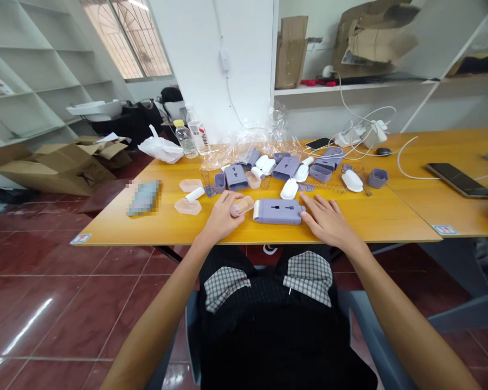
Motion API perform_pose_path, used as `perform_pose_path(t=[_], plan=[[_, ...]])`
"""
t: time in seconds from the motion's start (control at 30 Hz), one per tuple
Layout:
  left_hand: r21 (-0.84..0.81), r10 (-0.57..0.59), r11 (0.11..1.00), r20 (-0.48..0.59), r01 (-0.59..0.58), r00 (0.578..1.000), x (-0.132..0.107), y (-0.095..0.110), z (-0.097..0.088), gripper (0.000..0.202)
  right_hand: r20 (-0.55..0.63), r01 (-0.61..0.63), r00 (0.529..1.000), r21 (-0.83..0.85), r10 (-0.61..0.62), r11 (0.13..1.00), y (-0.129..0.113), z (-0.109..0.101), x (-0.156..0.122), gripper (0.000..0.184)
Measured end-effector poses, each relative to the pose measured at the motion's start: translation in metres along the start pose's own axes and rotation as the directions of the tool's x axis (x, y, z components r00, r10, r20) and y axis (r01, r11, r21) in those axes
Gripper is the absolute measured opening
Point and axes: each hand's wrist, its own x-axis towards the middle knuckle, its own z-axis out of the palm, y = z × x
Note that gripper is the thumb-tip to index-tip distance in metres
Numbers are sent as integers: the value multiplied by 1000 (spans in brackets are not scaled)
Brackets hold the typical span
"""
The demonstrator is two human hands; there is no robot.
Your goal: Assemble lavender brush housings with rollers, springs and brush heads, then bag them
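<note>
My left hand (pixel 223 218) is closed round a small clear, pinkish plastic cover (pixel 242 206), just above the table near its front edge. Right beside it lies a purple plastic casing (pixel 280 212) with a white left end and two dark connector-shaped marks on top. The fingers of my right hand (pixel 325 218) are spread flat on the table, its thumb at the casing's right end. Left of my left hand are two more clear plastic covers (pixel 188 206) and a white roller (pixel 195 195). A white scoop-shaped part (pixel 289 189) rests just behind the casing.
Behind my hands lie several purple housings (pixel 236 177), white parts and coiled springs (pixel 334 187). Crumpled clear wrap (pixel 248 146), a bottle (pixel 186 139) and a white bag (pixel 161 147) stand along the back. White cables (pixel 360 142) and a phone (pixel 460 179) are at right.
</note>
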Motion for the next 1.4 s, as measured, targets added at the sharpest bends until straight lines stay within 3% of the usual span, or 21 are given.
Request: perform_pose_path(t=[0.1,0.23,0.4,0.6,0.77,1.03,1.4], plan=[[-62,76,995,21,-75,997,-1,-1,-1,45,-3,26,1000,13,-26,1000,1,0,0,74],[-132,161,981,128,-144,979,-2,-1,-3,56,-5,59,998,2,-59,998,1,2,1,86],[-225,241,954,175,-199,955,0,-3,-4,36,-4,71,997,16,-71,997,2,3,1,89],[-325,128,944,223,-50,966,0,-7,-4,53,48,60,997,100,-65,993,7,-2,6,95],[-345,78,938,242,11,967,0,-10,-1,69,59,85,994,172,-96,981,0,-5,26,98],[-345,77,939,228,6,971,1,-6,0,69,-64,166,986,290,-154,942,-11,7,31,79],[-335,120,942,227,-39,966,2,-3,-4,63,-62,209,978,338,-200,917,-8,2,25,80]])
